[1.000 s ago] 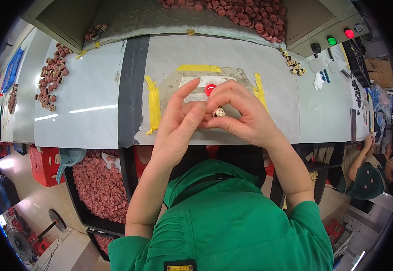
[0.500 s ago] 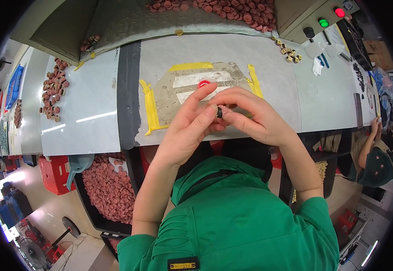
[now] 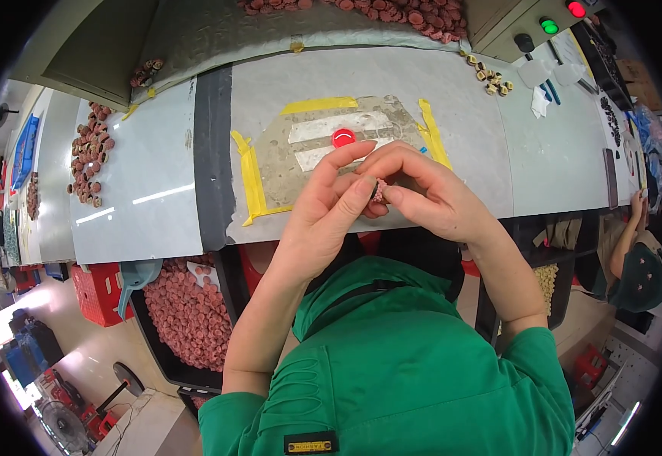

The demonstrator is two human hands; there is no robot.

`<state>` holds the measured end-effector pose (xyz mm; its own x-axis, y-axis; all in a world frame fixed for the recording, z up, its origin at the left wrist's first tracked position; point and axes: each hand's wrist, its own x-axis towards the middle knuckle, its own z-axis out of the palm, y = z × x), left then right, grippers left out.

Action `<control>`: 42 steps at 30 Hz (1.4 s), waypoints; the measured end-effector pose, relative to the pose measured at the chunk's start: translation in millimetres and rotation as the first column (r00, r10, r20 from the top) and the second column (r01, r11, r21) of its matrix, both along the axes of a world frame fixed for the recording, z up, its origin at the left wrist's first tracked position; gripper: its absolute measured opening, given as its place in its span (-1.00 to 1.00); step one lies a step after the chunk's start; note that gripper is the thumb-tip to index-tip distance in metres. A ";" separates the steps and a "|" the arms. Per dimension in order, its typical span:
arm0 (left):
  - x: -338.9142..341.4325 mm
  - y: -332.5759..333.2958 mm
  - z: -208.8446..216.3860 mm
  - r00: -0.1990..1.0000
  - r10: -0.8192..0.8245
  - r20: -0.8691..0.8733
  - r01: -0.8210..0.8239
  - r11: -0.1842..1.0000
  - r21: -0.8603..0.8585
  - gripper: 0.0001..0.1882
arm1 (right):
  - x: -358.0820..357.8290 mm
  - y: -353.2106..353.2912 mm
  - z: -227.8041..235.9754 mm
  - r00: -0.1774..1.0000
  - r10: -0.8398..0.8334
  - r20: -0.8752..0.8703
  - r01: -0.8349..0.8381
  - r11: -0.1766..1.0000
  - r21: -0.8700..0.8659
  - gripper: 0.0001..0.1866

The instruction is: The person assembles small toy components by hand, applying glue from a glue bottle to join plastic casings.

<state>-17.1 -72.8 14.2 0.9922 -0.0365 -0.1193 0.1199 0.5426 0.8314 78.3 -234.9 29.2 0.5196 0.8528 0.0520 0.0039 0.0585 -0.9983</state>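
Pink small part [image 3: 378, 191] between both hands' fingertips [image 3: 363, 185].

Small round cap [image 3: 377, 191], pinkish with a dark rim, pinched between fingertips of both hands, mostly hidden. Held above the tabletop's [image 3: 156, 190] near edge, just below the red button [image 3: 343, 137] inside the yellow-taped patch [image 3: 331, 144].

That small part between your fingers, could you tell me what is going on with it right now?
A person in a green top holds a small round part pinched between the left hand and right hand, just above the near edge of the grey workbench. A red cap lies on the yellow-taped patch beyond the hands. A bin of pinkish-red discs sits below the bench.
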 end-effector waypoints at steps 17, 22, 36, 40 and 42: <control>7.7 255.0 -8.5 0.854 0.052 0.517 -0.310 -0.748 0.587 -0.71 | 142.2 -81.7 -13.9 0.068 -0.120 0.990 0.807 0.591 0.016 -0.79; 101.3 175.9 14.6 0.881 -0.054 0.470 -0.463 -0.297 0.835 -0.70 | 141.8 -78.9 -27.3 0.010 -0.191 0.981 0.785 0.609 0.111 -0.81; 239.2 120.1 -21.6 0.849 -0.070 0.523 -0.525 -0.019 0.851 -0.72 | 118.6 -70.8 -5.9 0.303 -0.116 0.946 0.758 0.631 -0.165 -0.78; 242.7 107.3 -21.6 0.787 -0.019 0.616 -0.616 -0.039 0.787 -0.76 | 93.1 -77.9 6.6 0.302 -0.121 0.945 0.684 0.718 -0.127 -0.88; 244.3 106.9 -21.3 0.793 -0.021 0.609 -0.610 -0.034 0.792 -0.77 | 88.8 -79.9 3.7 0.318 0.021 0.948 0.589 0.779 -0.215 -0.87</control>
<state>227.2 34.0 -7.0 0.8083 0.0997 0.5802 -0.2321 -0.8517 0.4698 167.1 -314.8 32.9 0.6287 0.7080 0.3217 0.7775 -0.5797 -0.2436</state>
